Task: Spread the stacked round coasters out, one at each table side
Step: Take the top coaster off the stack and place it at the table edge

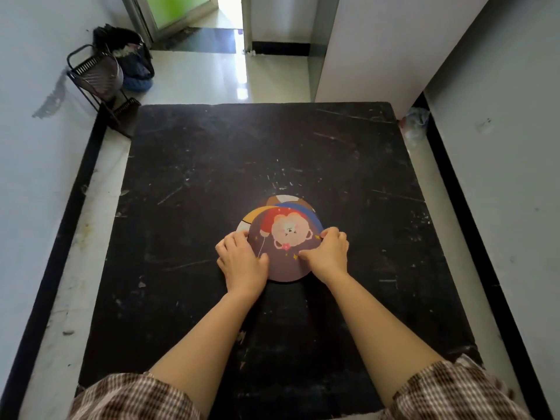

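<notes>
A loose stack of round coasters lies near the middle of the black table (188, 165). The top coaster (285, 256) is purple with a cartoon bear face and a red balloon. Under it a yellow-and-white coaster (249, 220) peeks out at the left, a brown-and-white coaster (286, 200) at the far side, and a blue coaster (315, 219) at the right. My left hand (241, 262) grips the top coaster's left edge. My right hand (328, 253) pinches its right edge, thumb on top.
A black wire rack (97, 77) and a dark bag (133, 59) stand on the floor beyond the table's far left corner. White walls run close along both sides. A crumpled plastic bag (416, 122) lies by the far right corner. An open doorway is ahead.
</notes>
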Demonstrator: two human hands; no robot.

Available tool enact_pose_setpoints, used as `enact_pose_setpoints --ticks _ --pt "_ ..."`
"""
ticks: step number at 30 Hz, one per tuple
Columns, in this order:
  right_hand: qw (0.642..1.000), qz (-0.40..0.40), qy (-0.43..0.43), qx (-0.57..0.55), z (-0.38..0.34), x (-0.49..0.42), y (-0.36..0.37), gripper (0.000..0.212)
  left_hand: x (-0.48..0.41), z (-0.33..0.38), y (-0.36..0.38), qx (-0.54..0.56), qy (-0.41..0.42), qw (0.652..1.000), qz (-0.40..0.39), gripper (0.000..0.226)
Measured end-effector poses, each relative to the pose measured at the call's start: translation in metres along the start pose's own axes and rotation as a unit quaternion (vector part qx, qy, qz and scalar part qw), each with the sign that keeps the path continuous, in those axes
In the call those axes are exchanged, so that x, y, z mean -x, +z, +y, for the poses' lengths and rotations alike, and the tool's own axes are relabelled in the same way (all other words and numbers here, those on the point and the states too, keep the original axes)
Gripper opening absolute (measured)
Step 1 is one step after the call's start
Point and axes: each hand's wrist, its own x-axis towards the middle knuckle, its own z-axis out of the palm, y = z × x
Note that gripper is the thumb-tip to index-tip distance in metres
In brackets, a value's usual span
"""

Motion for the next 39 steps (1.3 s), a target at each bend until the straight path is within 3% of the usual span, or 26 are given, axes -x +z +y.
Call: enact_pose_setpoints --ticks 4,9,12,14,17,18,20,22,24,28,30,33,39 --pt "0.994 -0.032 0.004 -0.105 0.003 0.001 -0.008 0.042 0.002 0.002 -0.012 0.191 -0.023 0.981 -0.033 0.023" --pt "0.980 -0.091 -0.014 -0.178 0.011 0.016 -0.036 0.020 0.018 -0.003 -0.034 0.288 -0.050 0.953 -0.083 0.023" --pt "0.965 -0.196 0.010 -0.173 0.032 0.033 -0.060 0.017 0.035 -0.011 -0.051 0.343 -0.048 0.929 -0.129 0.021" --pt "0.961 -0.233 0.008 -0.147 0.047 0.046 -0.071 0.031 0.047 -0.012 -0.060 0.349 -0.045 0.918 -0.183 0.023" --pt "0.968 -0.210 -0.053 -0.128 0.057 0.066 -0.078 0.058 0.065 -0.007 -0.068 0.288 -0.015 0.916 -0.280 0.028" --pt "0.964 -0.213 -0.087 -0.131 0.056 0.073 -0.079 0.060 0.069 -0.003 -0.068 0.261 0.003 0.916 -0.306 0.028" --pt "0.953 -0.236 -0.151 -0.112 0.055 0.084 -0.078 0.044 0.078 0.006 -0.070 0.227 0.030 0.914 -0.336 0.029" --pt "0.947 -0.256 -0.186 -0.049 0.055 0.094 -0.078 0.021 0.083 0.013 -0.071 0.201 0.050 0.926 -0.315 0.029" --pt "0.950 -0.261 -0.164 -0.058 0.060 0.099 -0.076 0.014 0.087 0.012 -0.069 0.206 0.056 0.948 -0.237 0.021" --pt "0.954 -0.236 0.012 -0.187 0.089 0.106 -0.065 0.015 0.099 -0.018 -0.050 0.252 -0.095 0.956 -0.115 0.033" --pt "0.951 -0.236 0.078 -0.186 0.110 0.113 -0.055 0.013 0.112 -0.038 -0.033 0.204 -0.162 0.958 -0.123 0.043" --pt "0.954 -0.233 0.120 -0.147 0.130 0.121 -0.044 0.006 0.135 -0.053 -0.014 0.162 -0.192 0.960 -0.124 0.046" --pt "0.934 -0.331 0.126 -0.042 0.136 0.132 -0.042 0.038 0.157 -0.057 0.003 0.112 -0.189 0.970 -0.103 0.044"
